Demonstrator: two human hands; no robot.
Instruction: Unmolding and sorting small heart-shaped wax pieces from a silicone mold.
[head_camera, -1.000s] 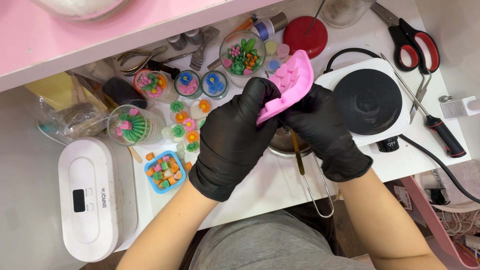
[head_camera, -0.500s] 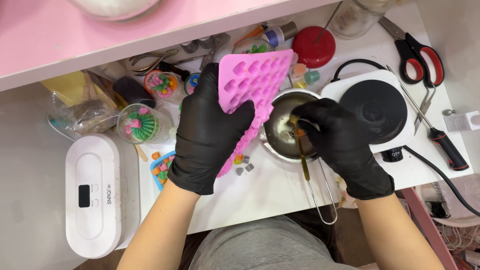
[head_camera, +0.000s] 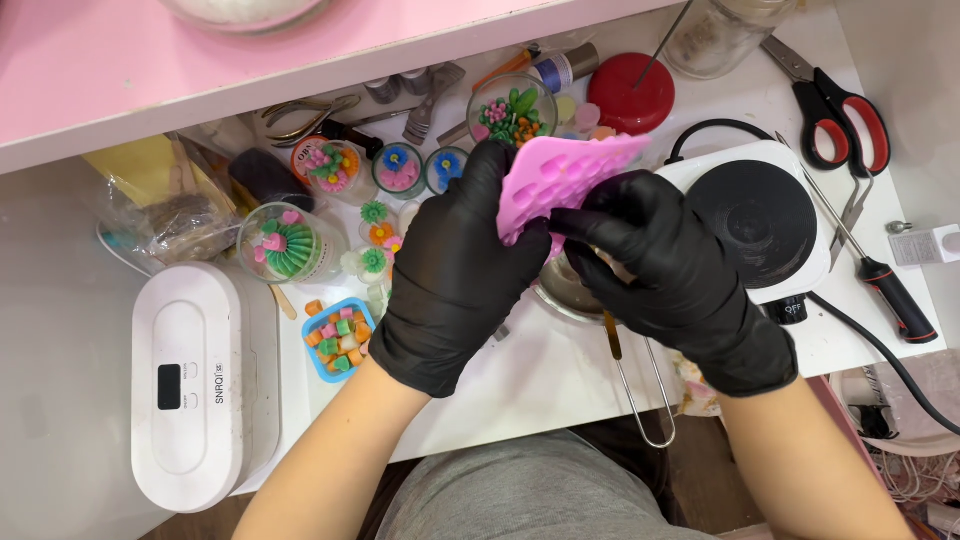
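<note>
**Pink mould held between two gloved hands over the small pot**

The pink silicone mould (head_camera: 560, 178) sat just above the middle of the white table (head_camera: 520, 380), raised off it and bent, its cavity side turned up and toward the left. Its long axis ran from lower left to upper right, the far end reaching toward the white hotplate (head_camera: 750, 215). The left hand (head_camera: 455, 275), in a black glove, gripped the mould's near-left edge, fingers curled up behind it. The right hand (head_camera: 670, 270), also gloved, was closed on the mould's lower right side, thumb and fingers pinching it from below. Both hands touched it; the left covered more of it. Directly under the mould, mostly hidden by the hands, lay a small metal pot (head_camera: 570, 290) with a wire handle (head_camera: 645, 395) pointing toward the person. Left of the hands stood a blue tray of coloured cubes (head_camera: 337, 338) and clear cups of small flower shapes (head_camera: 290, 243). Red-handled scissors (head_camera: 835, 110) lay well apart at the right.
</note>
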